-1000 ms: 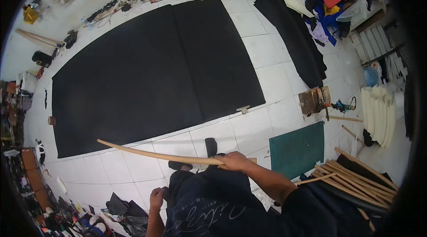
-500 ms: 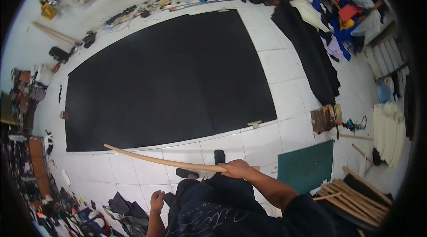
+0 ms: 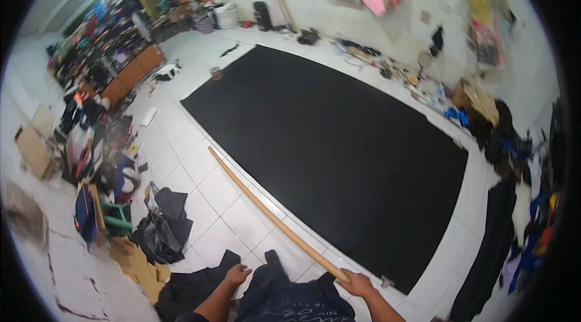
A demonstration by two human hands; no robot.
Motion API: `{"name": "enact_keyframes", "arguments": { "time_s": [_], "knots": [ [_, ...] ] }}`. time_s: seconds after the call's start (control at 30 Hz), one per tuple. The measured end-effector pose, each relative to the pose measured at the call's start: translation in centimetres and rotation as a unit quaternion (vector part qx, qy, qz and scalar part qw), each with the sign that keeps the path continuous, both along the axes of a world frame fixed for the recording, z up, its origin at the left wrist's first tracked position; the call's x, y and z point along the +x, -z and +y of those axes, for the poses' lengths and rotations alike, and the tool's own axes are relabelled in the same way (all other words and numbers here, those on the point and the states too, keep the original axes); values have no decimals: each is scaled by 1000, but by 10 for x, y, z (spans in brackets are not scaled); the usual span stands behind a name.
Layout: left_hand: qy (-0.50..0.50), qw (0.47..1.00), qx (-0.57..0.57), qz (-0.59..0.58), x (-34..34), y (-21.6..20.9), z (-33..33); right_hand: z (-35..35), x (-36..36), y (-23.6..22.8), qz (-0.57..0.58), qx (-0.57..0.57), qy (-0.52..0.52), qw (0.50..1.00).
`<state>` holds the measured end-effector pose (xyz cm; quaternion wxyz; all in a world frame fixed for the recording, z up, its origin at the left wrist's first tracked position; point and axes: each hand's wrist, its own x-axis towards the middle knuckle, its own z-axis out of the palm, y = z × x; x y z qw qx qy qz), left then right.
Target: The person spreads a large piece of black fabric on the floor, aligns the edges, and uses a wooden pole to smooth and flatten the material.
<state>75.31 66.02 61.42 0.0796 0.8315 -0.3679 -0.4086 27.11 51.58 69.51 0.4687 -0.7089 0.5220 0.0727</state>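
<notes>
My right hand [image 3: 356, 282] is closed round the near end of a long, smooth tan pole [image 3: 266, 212]. The pole slants away to the far left, above the white floor tiles and close beside the near edge of a large black sheet of cloth [image 3: 339, 152] spread on the floor. My left hand [image 3: 239, 275] hangs at my left side with its fingers curled in and nothing visible in it. By the cloth's near right corner, just beyond my right hand, a small light-coloured clip or weight [image 3: 386, 282] lies on the edge.
Dark fabric scraps [image 3: 163, 225] and brown cardboard [image 3: 136, 267] lie on the left, near a green stool [image 3: 116, 218]. A small round tin-like object [image 3: 216, 73] rests on the cloth's far left edge. Along the right runs a long black fabric roll [image 3: 484, 255], beside heaped cloth.
My view has turned to the left. The pole, pointing leftward before, now points away along the cloth's edge. My right hand keeps its grip; my left hand stays low and free.
</notes>
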Motion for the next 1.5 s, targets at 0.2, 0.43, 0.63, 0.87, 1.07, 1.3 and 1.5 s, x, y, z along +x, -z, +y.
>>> {"name": "enact_keyframes", "arguments": {
  "time_s": [0.2,0.43,0.63,0.87,1.07,1.3,1.5],
  "knots": [
    [-120,987,97,51,21,47,58,-45,98,11,-69,145,34,986],
    [-230,964,109,77,127,49,75,-96,304,-26,-206,217,-26,954],
    [-192,971,-138,-22,238,-28,-33,-154,489,-86,-228,321,-30,919],
    [-115,907,-390,-115,310,-141,-247,-234,625,-207,-307,353,0,884],
    [-105,798,-553,-216,420,-205,-388,-382,693,-265,-517,394,-80,756],
    [-161,770,-591,-176,552,-296,-494,-481,840,-354,-740,226,-136,619],
    [-325,772,-513,-187,762,-342,-489,-515,1039,-347,-572,199,-126,786]
  ]
}}
